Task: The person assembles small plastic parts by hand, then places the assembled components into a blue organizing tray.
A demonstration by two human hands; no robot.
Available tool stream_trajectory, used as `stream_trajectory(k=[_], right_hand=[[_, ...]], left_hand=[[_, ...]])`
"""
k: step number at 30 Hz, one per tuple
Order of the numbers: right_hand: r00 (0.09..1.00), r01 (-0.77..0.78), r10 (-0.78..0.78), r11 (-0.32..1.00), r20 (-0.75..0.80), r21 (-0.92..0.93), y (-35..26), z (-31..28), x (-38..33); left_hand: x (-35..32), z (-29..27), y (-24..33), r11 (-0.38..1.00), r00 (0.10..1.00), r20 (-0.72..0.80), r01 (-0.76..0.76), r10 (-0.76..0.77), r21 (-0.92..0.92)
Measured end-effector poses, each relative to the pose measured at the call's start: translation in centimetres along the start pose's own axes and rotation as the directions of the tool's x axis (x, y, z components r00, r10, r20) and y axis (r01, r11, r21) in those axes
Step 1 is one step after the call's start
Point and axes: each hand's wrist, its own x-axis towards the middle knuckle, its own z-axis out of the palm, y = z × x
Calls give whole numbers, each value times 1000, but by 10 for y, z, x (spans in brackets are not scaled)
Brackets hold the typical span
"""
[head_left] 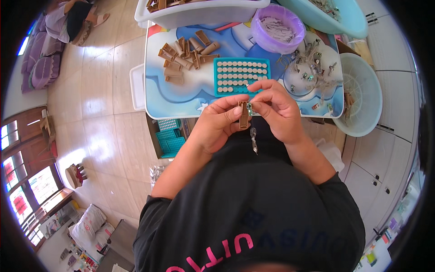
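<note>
Both hands (247, 115) pinch brown casing (244, 115) — teal tray (241, 75) beyond.

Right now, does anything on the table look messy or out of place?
Mostly tidy. The brown plastic shells lie in a loose heap left of the teal tray, and small metal parts are scattered at the right. The left hand holds one brown shell.

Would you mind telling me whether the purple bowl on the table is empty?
No, the purple bowl at the far side of the table holds a heap of small pale pieces.
</note>
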Motion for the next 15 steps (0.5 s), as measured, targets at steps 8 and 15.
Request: stream_trajectory(k=[8, 15], right_hand=[[979, 189, -203, 884, 12, -427, -6, 5, 0], [924, 345, -359, 638, 131, -688, -8, 3, -1]], left_hand=[[-2, 2, -5, 999, 999, 21, -32, 33, -24], [-3, 7, -6, 996, 996, -73, -43, 48, 79]])
